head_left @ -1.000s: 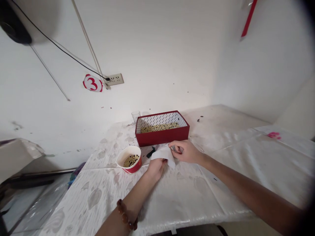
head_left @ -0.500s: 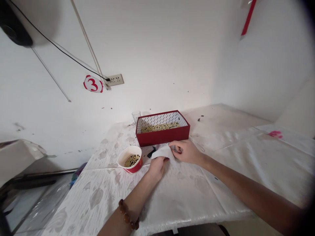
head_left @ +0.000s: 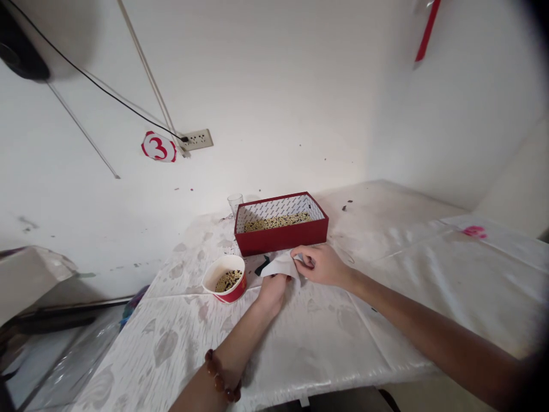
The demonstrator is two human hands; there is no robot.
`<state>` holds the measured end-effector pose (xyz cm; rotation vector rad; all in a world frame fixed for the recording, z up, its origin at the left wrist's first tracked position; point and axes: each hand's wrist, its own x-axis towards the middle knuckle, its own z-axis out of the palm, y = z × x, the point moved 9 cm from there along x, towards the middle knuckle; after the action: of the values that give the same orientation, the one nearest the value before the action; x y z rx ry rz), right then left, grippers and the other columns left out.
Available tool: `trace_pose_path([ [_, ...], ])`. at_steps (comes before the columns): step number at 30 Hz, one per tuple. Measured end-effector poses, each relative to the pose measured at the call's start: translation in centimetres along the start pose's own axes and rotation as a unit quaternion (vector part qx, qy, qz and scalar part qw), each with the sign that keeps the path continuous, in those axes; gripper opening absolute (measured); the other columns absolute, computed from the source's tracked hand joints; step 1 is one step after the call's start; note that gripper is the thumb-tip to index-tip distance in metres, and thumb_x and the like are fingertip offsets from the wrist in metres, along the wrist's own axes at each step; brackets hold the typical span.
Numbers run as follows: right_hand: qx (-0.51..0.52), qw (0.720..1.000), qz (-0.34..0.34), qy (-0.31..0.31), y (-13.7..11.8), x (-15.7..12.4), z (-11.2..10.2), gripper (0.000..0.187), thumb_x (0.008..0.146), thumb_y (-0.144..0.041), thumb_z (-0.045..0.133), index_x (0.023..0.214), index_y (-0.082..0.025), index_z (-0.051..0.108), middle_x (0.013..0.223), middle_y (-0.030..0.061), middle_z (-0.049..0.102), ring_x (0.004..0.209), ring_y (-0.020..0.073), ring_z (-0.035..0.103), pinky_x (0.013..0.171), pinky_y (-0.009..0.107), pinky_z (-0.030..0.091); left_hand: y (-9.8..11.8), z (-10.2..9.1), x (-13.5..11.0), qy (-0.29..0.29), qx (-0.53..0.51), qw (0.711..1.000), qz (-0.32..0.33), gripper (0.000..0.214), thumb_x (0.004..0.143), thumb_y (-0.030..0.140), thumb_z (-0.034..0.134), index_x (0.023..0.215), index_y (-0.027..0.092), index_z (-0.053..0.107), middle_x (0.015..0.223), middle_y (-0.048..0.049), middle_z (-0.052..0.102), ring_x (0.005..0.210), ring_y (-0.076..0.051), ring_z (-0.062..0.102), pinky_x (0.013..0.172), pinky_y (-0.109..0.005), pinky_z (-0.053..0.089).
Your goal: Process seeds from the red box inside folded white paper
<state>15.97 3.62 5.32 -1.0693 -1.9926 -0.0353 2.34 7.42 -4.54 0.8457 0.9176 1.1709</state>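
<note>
A thin white cloth point(head_left: 278, 264), soft and draped, lies between my two hands in front of the red box. My left hand point(head_left: 273, 290), with a brown bead bracelet at the wrist, curls beneath its near edge; most of the fingers are covered by it. My right hand point(head_left: 319, 264) pinches the right side of the cloth between thumb and forefinger. Behind them stands the open red box point(head_left: 285, 237), holding a layer of pale and dark beans or grains point(head_left: 278, 222). Left of my left hand is a red and white paper tub point(head_left: 234, 294) with the same mix point(head_left: 228, 280).
A clear glass point(head_left: 235, 202) stands behind the box's left corner. A dark flat piece point(head_left: 262, 265) lies by the cloth. The table has a patterned white cover point(head_left: 171, 343). On the wall are a socket strip point(head_left: 198, 139) and a sign reading 3 point(head_left: 159, 147).
The cloth has shifted a little and hangs lower over my left fingers. My right hand keeps its pinch. The whole view has moved slightly.
</note>
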Motion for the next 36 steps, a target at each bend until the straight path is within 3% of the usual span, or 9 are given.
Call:
trace_pose_path([
  [10, -0.002, 1.0, 0.014, -0.018, 0.16, -0.13, 0.5, 0.01, 0.089, -0.023, 0.065, 0.097, -0.023, 0.07, 0.055, -0.0088, 0.049, 0.049, 0.0096, 0.047, 0.056, 0.025, 0.033, 0.22, 0.45, -0.18, -0.018, 0.016, 1.0, 0.012, 0.034, 0.066, 0.015, 0.072, 0.099, 0.021, 0.076, 0.089, -0.0045, 0.075, 0.081, -0.019, 0.06, 0.077, -0.03, 0.045],
  [23, 0.002, 1.0, 0.015, -0.017, 0.01, -0.06, 0.47, 0.012, 0.089, -0.022, 0.064, 0.099, -0.023, 0.071, 0.054, -0.0088, 0.048, 0.048, 0.0103, 0.046, 0.056, 0.025, 0.033, 0.39, -0.01, -0.04, -0.002, 0.007, 1.0, 0.026, 0.038, 0.064, 0.013, 0.076, 0.101, 0.022, 0.077, 0.094, -0.0066, 0.077, 0.093, -0.024, 0.066, 0.09, -0.035, 0.048],
  [31, -0.003, 1.0, 0.02, -0.015, 0.44, -0.03, 0.47, 0.011, 0.089, -0.021, 0.064, 0.098, -0.023, 0.07, 0.056, -0.0081, 0.05, 0.049, 0.0103, 0.047, 0.055, 0.025, 0.033, 0.35, 0.43, -0.6, 0.0, -0.064, 0.997, -0.031, 0.045, 0.062, 0.009, 0.079, 0.105, 0.021, 0.077, 0.094, -0.005, 0.078, 0.089, -0.02, 0.068, 0.085, -0.033, 0.052],
  [36, 0.0, 1.0, 0.009, -0.008, 0.11, 0.08, 0.07, 0.014, 0.087, -0.02, 0.064, 0.099, -0.023, 0.07, 0.056, -0.0079, 0.051, 0.049, 0.0104, 0.047, 0.054, 0.024, 0.032, 0.6, 0.67, -0.62, -0.021, -0.069, 0.997, -0.034, 0.045, 0.057, 0.016, 0.085, 0.101, 0.02, 0.077, 0.092, -0.0045, 0.078, 0.082, -0.019, 0.067, 0.078, -0.032, 0.051],
])
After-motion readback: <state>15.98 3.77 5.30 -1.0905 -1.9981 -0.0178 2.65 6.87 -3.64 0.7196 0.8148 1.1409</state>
